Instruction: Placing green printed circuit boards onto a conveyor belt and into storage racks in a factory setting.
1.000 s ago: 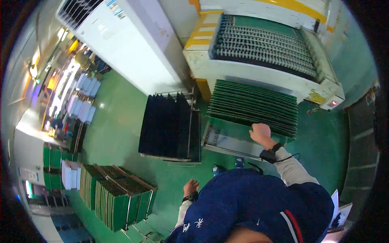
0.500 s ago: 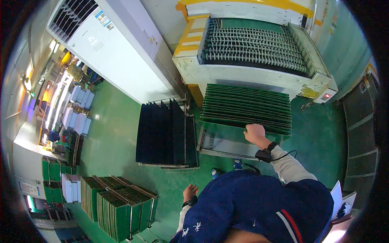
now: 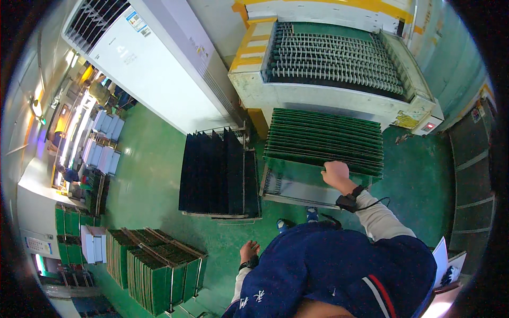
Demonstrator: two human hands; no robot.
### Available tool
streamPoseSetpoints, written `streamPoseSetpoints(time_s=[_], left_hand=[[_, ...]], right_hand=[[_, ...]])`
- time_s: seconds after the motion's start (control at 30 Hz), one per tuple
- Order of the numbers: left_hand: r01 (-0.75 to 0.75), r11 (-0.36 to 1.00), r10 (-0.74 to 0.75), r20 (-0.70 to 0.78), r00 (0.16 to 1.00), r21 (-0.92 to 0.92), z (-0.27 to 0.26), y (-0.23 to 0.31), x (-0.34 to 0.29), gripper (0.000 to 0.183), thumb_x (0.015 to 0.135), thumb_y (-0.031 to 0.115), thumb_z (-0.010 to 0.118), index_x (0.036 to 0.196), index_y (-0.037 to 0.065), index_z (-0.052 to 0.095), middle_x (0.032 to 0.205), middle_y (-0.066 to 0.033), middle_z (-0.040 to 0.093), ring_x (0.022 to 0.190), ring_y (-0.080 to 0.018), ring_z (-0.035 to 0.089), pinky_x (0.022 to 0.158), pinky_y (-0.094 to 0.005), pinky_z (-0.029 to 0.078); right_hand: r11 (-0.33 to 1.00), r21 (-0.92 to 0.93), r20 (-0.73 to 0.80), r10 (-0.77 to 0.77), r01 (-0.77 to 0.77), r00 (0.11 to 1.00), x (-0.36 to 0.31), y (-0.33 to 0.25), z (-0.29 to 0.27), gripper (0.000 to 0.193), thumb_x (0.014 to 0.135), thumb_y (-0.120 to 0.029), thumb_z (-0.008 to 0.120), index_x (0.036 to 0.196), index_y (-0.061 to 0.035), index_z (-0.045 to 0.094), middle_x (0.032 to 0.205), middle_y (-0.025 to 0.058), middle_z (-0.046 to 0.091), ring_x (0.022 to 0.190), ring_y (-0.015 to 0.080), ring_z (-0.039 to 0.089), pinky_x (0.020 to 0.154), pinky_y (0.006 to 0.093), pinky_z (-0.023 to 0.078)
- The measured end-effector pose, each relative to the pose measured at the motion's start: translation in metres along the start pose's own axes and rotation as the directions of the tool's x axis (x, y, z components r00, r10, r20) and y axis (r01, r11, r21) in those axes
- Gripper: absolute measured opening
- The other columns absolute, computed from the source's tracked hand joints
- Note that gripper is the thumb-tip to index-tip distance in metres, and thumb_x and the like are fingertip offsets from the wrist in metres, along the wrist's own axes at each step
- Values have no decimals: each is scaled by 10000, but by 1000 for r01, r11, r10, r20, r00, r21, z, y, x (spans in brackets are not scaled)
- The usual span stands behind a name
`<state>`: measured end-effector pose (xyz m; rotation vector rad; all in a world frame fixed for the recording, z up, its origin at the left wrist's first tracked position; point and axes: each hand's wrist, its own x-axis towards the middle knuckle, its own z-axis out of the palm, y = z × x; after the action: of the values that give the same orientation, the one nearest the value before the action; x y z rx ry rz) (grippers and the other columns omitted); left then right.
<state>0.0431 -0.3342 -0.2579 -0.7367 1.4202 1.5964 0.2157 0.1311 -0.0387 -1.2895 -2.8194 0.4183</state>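
Several thin green panels (image 3: 323,135) stand on edge, one behind another, in a metal rack (image 3: 297,200) in front of me. My right hand (image 3: 335,175) is closed at the top edge of the nearest panel, its fingertips partly hidden. A black strap with a small box (image 3: 347,203) sits on that wrist. My left hand (image 3: 249,250) hangs low at my side, fingers loosely bent and apart, holding nothing. It is nearest to the green floor between the racks.
Behind the panels stands a roller conveyor machine (image 3: 339,58). To the left is a rack of dark panels (image 3: 209,175) beside a tall white air conditioner (image 3: 159,63). More green panels (image 3: 151,275) stand in racks at lower left. A dark grey cabinet (image 3: 471,180) lines the right; people work far left.
The whole view has shifted very slightly. My right hand stays at the nearest panel's edge, and my left hand keeps its place.
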Motion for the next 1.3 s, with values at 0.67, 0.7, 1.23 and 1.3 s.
streamPoseSetpoints(time_s=[0.67, 0.7, 1.23, 1.3], left_hand=[[-98, 976, 78, 106, 991, 194, 22, 7, 12, 308, 809, 146, 601, 1054, -23, 522, 995, -151, 617, 789, -281, 638, 590, -375, 513], [-154, 950, 115, 153, 981, 271, 19, 6, 18, 324, 794, 149, 620, 1052, -22, 522, 997, -149, 619, 792, -277, 638, 595, -380, 512], [-439, 846, 343, 322, 882, 302, -9, -27, 66, 360, 688, 220, 700, 978, 49, 574, 943, -65, 668, 837, -233, 623, 710, -325, 500], [-479, 816, 376, 333, 865, 324, 12, -27, 50, 328, 691, 237, 702, 937, 55, 584, 944, -59, 669, 835, -241, 624, 707, -330, 500]], right_hand=[[997, 14, -41, -77, 78, 996, -27, 2, -166, 285, 698, -307, 659, 865, -76, 662, 779, 166, 626, 775, 364, 595, 673, 455, 469], [998, 18, -78, -61, 63, 995, -28, 10, -184, 314, 690, -308, 665, 907, -81, 669, 800, 180, 626, 775, 373, 591, 675, 452, 470], [-459, 883, 9, 226, 98, 974, 76, 150, -178, 293, 818, -118, 629, 1077, -45, 515, 1063, 77, 563, 999, 244, 515, 852, 400, 422], [-486, 869, 44, 259, 91, 965, 109, 191, -153, 244, 809, -106, 640, 1013, -51, 519, 1026, 72, 552, 959, 229, 502, 829, 398, 425]])
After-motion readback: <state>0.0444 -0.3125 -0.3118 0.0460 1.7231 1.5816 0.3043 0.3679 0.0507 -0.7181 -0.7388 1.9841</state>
